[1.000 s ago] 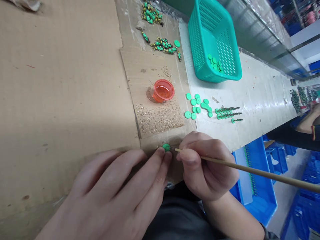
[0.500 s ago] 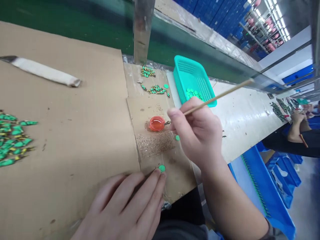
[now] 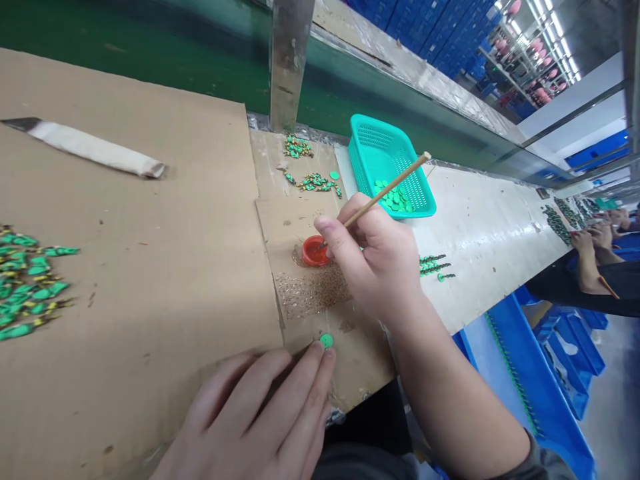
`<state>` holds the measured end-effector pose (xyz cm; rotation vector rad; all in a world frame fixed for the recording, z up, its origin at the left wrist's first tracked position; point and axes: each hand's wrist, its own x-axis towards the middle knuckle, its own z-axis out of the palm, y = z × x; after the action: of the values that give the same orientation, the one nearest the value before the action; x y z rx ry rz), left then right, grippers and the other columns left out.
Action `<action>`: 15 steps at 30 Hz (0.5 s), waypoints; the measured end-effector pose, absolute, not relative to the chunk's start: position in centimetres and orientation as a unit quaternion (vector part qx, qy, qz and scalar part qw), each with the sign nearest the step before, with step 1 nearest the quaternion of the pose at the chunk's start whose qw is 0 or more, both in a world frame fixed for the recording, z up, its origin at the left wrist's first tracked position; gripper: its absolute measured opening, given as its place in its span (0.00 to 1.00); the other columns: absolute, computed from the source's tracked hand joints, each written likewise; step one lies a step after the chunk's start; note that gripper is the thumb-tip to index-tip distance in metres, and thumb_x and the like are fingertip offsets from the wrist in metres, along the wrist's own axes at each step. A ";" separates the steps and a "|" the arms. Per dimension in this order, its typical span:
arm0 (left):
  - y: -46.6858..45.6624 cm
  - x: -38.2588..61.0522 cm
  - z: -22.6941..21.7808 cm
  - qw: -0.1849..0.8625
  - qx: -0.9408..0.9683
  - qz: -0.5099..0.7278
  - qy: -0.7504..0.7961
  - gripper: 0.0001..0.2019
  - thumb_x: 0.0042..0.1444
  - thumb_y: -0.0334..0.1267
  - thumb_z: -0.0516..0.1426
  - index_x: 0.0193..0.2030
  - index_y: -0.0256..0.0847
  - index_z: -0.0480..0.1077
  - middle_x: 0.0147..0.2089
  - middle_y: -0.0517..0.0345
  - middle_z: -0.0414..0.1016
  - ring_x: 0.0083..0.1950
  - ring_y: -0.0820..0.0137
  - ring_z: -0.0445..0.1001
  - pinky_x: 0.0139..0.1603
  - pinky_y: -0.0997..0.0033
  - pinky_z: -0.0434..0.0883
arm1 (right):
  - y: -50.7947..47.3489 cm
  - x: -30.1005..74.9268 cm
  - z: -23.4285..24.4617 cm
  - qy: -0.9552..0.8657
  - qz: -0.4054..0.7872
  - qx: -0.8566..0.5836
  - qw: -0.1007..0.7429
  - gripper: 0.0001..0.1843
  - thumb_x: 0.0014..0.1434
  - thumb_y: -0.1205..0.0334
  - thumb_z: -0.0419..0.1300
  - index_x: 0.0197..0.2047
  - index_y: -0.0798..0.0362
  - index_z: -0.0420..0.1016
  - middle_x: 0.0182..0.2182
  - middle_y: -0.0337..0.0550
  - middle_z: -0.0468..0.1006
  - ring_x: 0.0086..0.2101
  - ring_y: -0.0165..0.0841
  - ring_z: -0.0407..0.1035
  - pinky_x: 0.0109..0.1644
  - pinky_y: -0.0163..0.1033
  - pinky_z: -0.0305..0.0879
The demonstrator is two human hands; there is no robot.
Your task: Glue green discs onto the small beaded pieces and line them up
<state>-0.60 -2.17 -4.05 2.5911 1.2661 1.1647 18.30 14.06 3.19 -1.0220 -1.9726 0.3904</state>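
Observation:
My right hand (image 3: 373,260) is closed around a thin wooden stick (image 3: 390,189), pen-like. The stick's dark lower tip dips into a small red cup (image 3: 313,252) of reddish liquid. On the cardboard near the front edge lies a small round green disc (image 3: 326,341). The index and middle fingertips of my left hand (image 3: 270,407) grip its near edge, with the other fingers curled beside them; the thumb is mostly hidden. Between cup and disc, the cardboard has a patch of brown speckles (image 3: 310,293).
A turquoise basket (image 3: 367,163) holds more green discs. Green-and-black pieces (image 3: 30,280) lie at left, with others (image 3: 315,181) behind the cup. A cloth-wrapped blade (image 3: 95,148) rests at far left. Stemmed green discs (image 3: 433,265) lie right. A co-worker's hands (image 3: 590,237) show at far right.
My right hand has moved left and the stick's tip is now inside the cup. The stick stands steeper. Stemmed discs behind the hand have come into view. My left hand stays at the disc.

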 end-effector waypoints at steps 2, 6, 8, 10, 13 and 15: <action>-2.1 -0.6 -4.0 0.014 0.836 0.369 0.407 0.17 0.81 0.41 0.62 0.68 0.39 0.86 0.66 0.53 0.91 0.60 0.56 0.79 0.87 0.50 0.61 | 14.1 18.2 3.4 -0.790 0.151 -0.407 0.434 0.22 0.84 0.57 0.68 0.36 0.46 0.69 0.32 0.30 0.76 0.28 0.25 0.69 0.36 0.35 0.69; -2.2 -0.7 -3.9 0.027 0.834 0.363 0.415 0.18 0.81 0.42 0.62 0.70 0.42 0.85 0.66 0.55 0.91 0.60 0.57 0.79 0.85 0.52 0.63 | 13.1 18.4 4.2 -0.778 0.146 -0.405 0.458 0.21 0.84 0.60 0.69 0.37 0.46 0.70 0.31 0.30 0.75 0.28 0.25 0.69 0.35 0.36 0.68; -2.4 -0.8 -3.8 0.039 0.834 0.352 0.423 0.19 0.82 0.43 0.61 0.72 0.43 0.84 0.65 0.55 0.90 0.62 0.57 0.80 0.82 0.52 0.66 | 11.5 18.9 4.3 -0.761 0.146 -0.414 0.477 0.19 0.85 0.60 0.69 0.38 0.46 0.72 0.31 0.31 0.76 0.28 0.26 0.70 0.34 0.38 0.67; -2.8 -1.0 -3.7 0.050 0.835 0.337 0.431 0.20 0.83 0.45 0.61 0.74 0.44 0.83 0.66 0.53 0.89 0.64 0.57 0.81 0.80 0.51 0.68 | 9.2 19.7 3.9 -0.744 0.151 -0.427 0.491 0.17 0.85 0.58 0.68 0.40 0.46 0.74 0.31 0.32 0.76 0.29 0.27 0.71 0.34 0.39 0.67; -3.2 -1.4 -3.6 0.057 0.844 0.317 0.428 0.22 0.82 0.45 0.61 0.76 0.47 0.82 0.70 0.51 0.88 0.68 0.55 0.82 0.80 0.49 0.71 | 5.7 20.6 2.5 -0.739 0.186 -0.417 0.496 0.14 0.85 0.60 0.66 0.42 0.46 0.74 0.30 0.32 0.75 0.28 0.28 0.72 0.33 0.39 0.69; -3.4 -1.7 -3.6 0.060 0.851 0.308 0.421 0.22 0.80 0.45 0.62 0.76 0.51 0.82 0.73 0.52 0.87 0.71 0.53 0.82 0.80 0.48 0.71 | 4.0 21.0 1.3 -0.739 0.208 -0.400 0.501 0.14 0.85 0.62 0.64 0.41 0.47 0.73 0.29 0.32 0.74 0.27 0.29 0.71 0.31 0.39 0.70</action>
<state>-1.70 -3.36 -3.56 2.5760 1.2740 0.9318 20.95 4.00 1.34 -0.9667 -1.7852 0.5029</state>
